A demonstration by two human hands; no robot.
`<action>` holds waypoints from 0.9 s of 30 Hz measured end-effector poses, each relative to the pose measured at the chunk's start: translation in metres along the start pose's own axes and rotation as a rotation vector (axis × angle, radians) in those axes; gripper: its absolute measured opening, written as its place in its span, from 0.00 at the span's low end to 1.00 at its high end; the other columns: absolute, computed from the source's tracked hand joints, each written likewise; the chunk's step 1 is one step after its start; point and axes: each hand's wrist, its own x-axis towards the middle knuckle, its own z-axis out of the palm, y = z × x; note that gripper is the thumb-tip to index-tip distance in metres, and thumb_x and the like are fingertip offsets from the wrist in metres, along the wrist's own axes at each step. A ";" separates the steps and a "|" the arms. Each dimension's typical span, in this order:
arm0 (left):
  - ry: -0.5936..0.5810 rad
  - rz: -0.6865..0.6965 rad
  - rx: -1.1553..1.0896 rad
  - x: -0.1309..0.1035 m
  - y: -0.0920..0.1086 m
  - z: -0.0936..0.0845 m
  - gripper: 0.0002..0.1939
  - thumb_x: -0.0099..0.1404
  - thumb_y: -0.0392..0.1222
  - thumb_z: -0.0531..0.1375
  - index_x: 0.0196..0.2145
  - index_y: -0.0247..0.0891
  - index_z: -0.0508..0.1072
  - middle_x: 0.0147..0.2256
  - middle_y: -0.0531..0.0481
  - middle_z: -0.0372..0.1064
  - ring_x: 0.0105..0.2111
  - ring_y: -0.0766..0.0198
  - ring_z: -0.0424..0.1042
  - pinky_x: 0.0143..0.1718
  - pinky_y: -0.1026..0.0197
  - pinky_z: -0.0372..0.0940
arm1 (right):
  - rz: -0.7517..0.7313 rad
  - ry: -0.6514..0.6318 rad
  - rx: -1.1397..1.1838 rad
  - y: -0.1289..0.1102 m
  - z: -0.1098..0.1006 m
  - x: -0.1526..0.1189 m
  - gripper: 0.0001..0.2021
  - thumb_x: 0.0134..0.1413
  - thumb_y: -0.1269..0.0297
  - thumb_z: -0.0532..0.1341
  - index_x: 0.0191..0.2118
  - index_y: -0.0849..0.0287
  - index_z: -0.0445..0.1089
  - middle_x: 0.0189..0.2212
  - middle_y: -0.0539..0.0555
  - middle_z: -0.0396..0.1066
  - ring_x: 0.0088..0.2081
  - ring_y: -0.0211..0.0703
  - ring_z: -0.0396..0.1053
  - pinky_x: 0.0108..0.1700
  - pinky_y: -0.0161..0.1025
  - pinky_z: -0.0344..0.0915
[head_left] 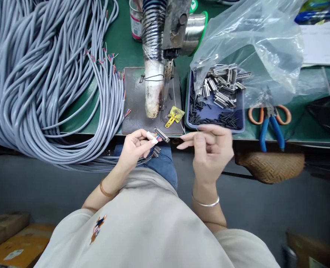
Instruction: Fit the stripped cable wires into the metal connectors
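My left hand (139,146) is closed in a pinch, with white coverings on its fingertips. It grips a D-sub connector (161,134) by the coloured wires behind its metal face, just off the bench's front edge. Below the connector hang several small black-and-silver pieces (156,151) over my lap. My right hand (209,149), slightly blurred, is raised to the right of the connector and apart from it. Its thumb and fingers are pressed together, and whatever they may hold is too small to make out. Nearest to it is a blue tray (242,111) with black tubing pieces and loose metal connectors.
Grey cables (42,74) with stripped ends cover the left. A soldering station (169,70) and wrapped hose (154,89) stand over a dark plate (134,100). A yellow piece (174,116) lies there. Blue-handled pliers (271,128), orange-handled scissors (284,114) and a plastic bag (276,56) are right.
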 end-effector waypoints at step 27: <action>0.000 0.013 0.015 0.012 -0.010 -0.001 0.17 0.55 0.47 0.73 0.28 0.36 0.70 0.27 0.54 0.72 0.16 0.76 0.62 0.16 0.70 0.54 | -0.151 -0.173 -0.118 0.031 0.022 -0.008 0.04 0.63 0.70 0.64 0.36 0.54 0.71 0.42 0.54 0.82 0.43 0.44 0.82 0.44 0.41 0.80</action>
